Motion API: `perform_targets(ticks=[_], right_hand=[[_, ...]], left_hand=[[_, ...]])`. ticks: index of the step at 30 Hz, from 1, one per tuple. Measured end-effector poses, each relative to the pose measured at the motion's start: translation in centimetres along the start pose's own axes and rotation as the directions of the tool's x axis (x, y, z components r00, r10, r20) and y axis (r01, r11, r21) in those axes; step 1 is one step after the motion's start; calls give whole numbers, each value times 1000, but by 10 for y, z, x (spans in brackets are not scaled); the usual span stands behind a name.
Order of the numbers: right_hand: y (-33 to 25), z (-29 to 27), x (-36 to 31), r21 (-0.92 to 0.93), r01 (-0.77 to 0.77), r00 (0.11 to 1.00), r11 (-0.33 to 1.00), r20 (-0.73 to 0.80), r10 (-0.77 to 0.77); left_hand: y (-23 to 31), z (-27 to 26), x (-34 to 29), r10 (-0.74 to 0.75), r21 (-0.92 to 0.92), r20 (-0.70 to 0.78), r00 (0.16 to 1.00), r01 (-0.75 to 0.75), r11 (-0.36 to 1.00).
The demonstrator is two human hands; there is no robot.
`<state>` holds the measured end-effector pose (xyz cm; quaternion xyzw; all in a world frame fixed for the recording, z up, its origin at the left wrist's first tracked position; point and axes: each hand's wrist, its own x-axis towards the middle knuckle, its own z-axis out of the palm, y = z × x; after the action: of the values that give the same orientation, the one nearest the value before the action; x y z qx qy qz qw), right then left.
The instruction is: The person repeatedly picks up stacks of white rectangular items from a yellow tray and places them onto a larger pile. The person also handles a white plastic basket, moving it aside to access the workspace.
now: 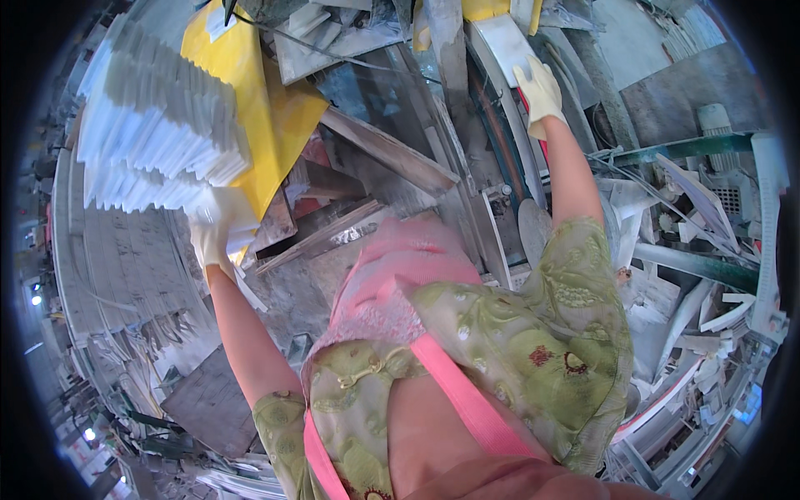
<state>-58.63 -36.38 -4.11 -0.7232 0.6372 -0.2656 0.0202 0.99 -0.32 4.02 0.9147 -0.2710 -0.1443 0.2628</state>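
Both hands wear pale cream gloves. My left hand is at the near end of a long stack of thin white tiles. Its fingers close on the lower edge of a white tile, partly blurred, in front of the stack. Farther away on the right, my right hand rests with fingers stretched out on the edge of a flat white tile. That tile lies on a narrow machine bed, and a red strip shows beside the wrist.
Yellow sheeting lies beside the stack. Dusty boards slant across the middle, before the pink apron. Green metal frame bars and a heap of broken white offcuts stand at the right. A thin cable crosses the far side.
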Motion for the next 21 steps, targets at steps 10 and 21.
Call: perform_targets(ticks=[10,21], right_hand=[[-31,81,88,-257,11,996,966,85,12],[-19,57,39,-339,105,988,935,146,-58]], left_hand=[[-17,-2,12,-102,197,-109,989,122,973],[6,-3,-10,-64,54,-61,996,67,996]])
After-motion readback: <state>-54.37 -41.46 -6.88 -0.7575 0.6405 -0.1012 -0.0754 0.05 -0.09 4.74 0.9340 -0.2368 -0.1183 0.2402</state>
